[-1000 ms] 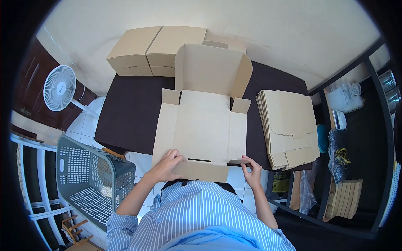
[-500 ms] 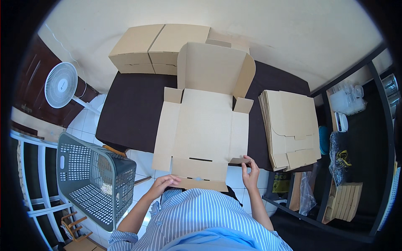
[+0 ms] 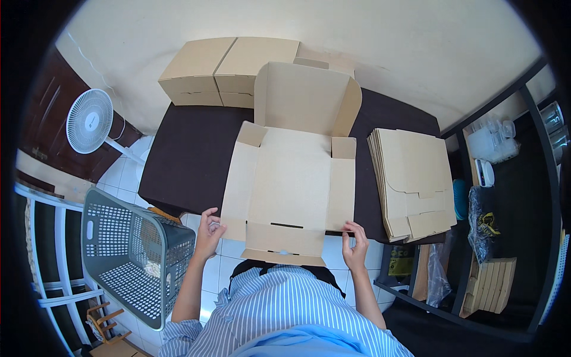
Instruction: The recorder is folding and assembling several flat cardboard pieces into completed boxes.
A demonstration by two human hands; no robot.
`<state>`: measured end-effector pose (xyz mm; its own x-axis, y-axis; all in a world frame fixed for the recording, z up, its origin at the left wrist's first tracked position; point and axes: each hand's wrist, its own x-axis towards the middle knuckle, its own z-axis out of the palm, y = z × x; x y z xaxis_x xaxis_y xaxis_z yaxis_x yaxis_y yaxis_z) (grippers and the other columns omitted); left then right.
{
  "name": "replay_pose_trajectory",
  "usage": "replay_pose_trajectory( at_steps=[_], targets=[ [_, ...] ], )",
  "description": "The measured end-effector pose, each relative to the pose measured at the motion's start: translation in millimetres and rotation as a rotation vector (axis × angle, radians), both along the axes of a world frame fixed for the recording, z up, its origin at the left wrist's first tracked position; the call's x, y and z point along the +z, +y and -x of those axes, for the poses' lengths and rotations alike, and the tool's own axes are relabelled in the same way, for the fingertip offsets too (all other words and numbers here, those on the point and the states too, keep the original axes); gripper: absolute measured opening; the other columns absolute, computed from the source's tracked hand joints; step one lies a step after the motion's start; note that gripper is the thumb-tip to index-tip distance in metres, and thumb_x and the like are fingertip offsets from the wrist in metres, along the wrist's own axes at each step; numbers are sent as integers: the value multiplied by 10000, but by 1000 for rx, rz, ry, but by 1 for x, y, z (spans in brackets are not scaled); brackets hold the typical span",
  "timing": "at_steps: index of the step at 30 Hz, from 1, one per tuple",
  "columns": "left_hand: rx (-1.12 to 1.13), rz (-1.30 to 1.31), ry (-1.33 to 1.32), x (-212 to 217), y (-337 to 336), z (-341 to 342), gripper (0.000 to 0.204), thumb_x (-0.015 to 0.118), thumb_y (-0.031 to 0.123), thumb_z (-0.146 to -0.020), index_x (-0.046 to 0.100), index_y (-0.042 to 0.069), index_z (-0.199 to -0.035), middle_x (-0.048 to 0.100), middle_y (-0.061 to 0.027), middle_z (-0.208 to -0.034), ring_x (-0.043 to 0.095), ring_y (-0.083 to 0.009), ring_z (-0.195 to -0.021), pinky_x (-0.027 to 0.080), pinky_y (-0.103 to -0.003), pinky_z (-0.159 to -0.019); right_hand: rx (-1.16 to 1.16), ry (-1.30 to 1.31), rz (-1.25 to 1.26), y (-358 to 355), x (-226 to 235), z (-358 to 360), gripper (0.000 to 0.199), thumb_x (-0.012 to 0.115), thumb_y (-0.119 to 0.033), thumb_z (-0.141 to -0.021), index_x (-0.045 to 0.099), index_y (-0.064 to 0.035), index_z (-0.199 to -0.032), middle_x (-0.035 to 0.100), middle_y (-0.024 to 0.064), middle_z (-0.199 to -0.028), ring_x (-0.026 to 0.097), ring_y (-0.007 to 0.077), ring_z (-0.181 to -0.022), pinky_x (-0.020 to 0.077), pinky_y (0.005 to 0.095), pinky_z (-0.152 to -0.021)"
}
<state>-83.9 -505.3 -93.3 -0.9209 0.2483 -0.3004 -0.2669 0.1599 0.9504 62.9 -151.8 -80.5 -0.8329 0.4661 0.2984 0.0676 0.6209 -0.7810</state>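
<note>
An unfolded brown cardboard box [image 3: 290, 178] lies across the dark-covered table in front of me, its lid panel standing up at the far end. Small far corner flaps are bent up, and the near panel hangs past the table edge at my waist. My left hand [image 3: 208, 235] pinches the near corner of the left side panel between thumb and fingers. On the opposite side, my right hand [image 3: 355, 245] holds the near corner of the right side panel in its fingertips.
Folded boxes [image 3: 172, 74] stand at the back left of the table [image 3: 178, 149]. A stack of flat cardboard [image 3: 413, 178] lies at the right. A grey basket [image 3: 172, 279] and white fan [image 3: 89, 121] are on the left; a dark shelf rack [image 3: 437, 309] is on the right.
My left hand has moved from the near panel up to the left side panel's corner. The right hand stays at its corner, where the small flap no longer sticks out sideways.
</note>
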Motion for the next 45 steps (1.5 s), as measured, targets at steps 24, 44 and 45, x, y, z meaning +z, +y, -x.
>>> replay_pose_trajectory(
  at_steps=[24,44,45],
  targets=[
    [-328,228,590,40,67,-7,192,620,34,-797,610,-15,-982,661,-135,-867,654,-215,-817,510,-288,-732,339,112,-438,-37,29,40,195,585,35,-680,600,-26,-864,606,78,-789,593,217,-679,477,307,-601],
    [-623,294,450,65,50,4,399,464,-41,-739,526,15,-1130,619,-117,-956,544,-271,-970,414,-369,-893,858,-280,-619,-3,21,17,622,773,-171,-526,514,-161,-1091,242,116,-1406,194,328,-1320,188,477,-1101],
    [-626,300,454,65,47,5,423,472,-2,-747,497,11,-1170,612,-120,-991,531,-281,-990,399,-381,-914,856,-282,-618,-2,21,17,622,773,-171,-526,514,-161,-1091,242,116,-1406,194,328,-1320,188,477,-1101]
  ],
)
